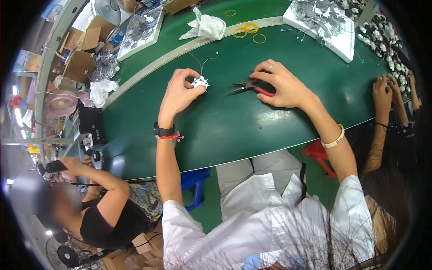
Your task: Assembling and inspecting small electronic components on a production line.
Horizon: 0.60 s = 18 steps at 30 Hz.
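Observation:
Between the thumb and fingers of my left hand (179, 92) is a small white plastic part with wires (200, 83). A red and a pale wire rise from it, spread apart. My right hand (283, 84) grips a pair of pliers (245, 87) with dark jaws and red handles. The jaws point left toward the white part, with a stretch of green tabletop (216, 121) between them. Both hands are above the tabletop.
Yellow rubber bands (246, 29) and a crumpled white cloth (208, 27) lie at the far side. White trays of grey parts stand at far left (143, 33) and far right (321, 24). Many white parts (382, 38) are heaped at right. Co-workers sit left (108, 202) and right (382, 99).

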Each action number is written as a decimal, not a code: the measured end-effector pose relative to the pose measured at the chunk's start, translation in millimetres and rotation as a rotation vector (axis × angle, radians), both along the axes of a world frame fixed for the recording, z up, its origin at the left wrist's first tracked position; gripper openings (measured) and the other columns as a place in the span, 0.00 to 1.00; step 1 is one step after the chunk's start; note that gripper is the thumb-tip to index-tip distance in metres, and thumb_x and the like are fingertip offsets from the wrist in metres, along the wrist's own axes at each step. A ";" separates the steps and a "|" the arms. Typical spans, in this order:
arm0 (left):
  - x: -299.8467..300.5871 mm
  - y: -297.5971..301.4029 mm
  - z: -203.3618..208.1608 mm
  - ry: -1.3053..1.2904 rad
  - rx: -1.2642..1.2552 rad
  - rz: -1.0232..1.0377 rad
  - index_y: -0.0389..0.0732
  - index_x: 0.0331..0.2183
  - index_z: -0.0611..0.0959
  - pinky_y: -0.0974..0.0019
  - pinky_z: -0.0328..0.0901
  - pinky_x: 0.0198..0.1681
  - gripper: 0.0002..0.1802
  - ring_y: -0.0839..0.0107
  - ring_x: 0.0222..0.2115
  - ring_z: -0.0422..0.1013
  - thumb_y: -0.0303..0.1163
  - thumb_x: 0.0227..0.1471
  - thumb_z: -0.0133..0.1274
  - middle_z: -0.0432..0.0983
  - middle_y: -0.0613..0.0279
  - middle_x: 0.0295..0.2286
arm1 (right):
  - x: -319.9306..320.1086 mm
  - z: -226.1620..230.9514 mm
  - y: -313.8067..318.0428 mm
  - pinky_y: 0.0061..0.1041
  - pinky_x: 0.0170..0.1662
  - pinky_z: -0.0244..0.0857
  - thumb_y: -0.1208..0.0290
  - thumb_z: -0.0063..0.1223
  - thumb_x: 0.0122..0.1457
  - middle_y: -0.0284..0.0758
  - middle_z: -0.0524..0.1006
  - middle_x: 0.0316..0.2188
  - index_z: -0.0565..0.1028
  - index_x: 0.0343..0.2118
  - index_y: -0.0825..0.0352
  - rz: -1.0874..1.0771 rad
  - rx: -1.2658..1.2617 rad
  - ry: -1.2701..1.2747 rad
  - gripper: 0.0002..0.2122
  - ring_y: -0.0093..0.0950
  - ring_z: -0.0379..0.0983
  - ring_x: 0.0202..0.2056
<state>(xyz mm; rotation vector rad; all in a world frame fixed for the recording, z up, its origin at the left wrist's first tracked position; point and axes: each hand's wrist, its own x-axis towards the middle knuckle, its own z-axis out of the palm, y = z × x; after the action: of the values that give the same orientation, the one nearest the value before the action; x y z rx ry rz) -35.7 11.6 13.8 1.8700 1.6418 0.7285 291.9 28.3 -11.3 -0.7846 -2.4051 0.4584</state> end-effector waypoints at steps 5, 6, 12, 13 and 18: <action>-20.8 10.9 25.6 -0.072 -0.297 -0.023 0.34 0.45 0.82 0.70 0.73 0.31 0.21 0.72 0.29 0.79 0.33 0.49 0.59 0.77 0.58 0.36 | -2.3 -1.9 -0.6 0.34 0.55 0.65 0.68 0.66 0.48 0.38 0.74 0.45 0.78 0.46 0.69 -0.010 0.006 0.003 0.21 0.39 0.69 0.48; -24.9 12.0 28.4 -0.103 -0.296 -0.028 0.35 0.47 0.81 0.70 0.72 0.32 0.22 0.72 0.29 0.79 0.32 0.49 0.58 0.77 0.59 0.37 | -3.0 -1.5 -0.9 0.34 0.55 0.65 0.68 0.66 0.48 0.38 0.74 0.45 0.78 0.46 0.69 -0.003 0.005 0.013 0.21 0.39 0.69 0.48; -46.3 0.4 17.3 -0.333 -0.242 0.087 0.37 0.53 0.78 0.70 0.72 0.33 0.29 0.72 0.33 0.78 0.31 0.49 0.61 0.77 0.58 0.40 | -3.8 0.0 -1.4 0.34 0.55 0.64 0.69 0.66 0.48 0.38 0.74 0.44 0.78 0.45 0.69 -0.013 -0.001 0.003 0.20 0.38 0.69 0.47; -48.2 -4.0 12.4 -0.277 -0.099 0.133 0.37 0.53 0.78 0.69 0.72 0.33 0.29 0.72 0.34 0.78 0.30 0.48 0.63 0.77 0.57 0.41 | -3.8 0.5 -1.5 0.34 0.55 0.64 0.69 0.66 0.48 0.38 0.74 0.44 0.78 0.45 0.69 -0.014 0.005 0.001 0.20 0.38 0.69 0.47; -32.4 -20.9 5.9 -0.076 0.298 0.150 0.35 0.46 0.83 0.68 0.75 0.37 0.21 0.71 0.39 0.77 0.28 0.47 0.64 0.77 0.56 0.39 | -3.4 2.3 -2.0 0.34 0.54 0.64 0.69 0.66 0.48 0.37 0.74 0.44 0.78 0.45 0.69 -0.021 -0.002 -0.006 0.20 0.37 0.69 0.47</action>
<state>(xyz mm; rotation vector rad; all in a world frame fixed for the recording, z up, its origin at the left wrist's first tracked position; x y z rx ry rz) -68.2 -9.3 19.8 1.9032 1.7129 1.1482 288.5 26.4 -9.0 -0.8133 -2.4002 0.4509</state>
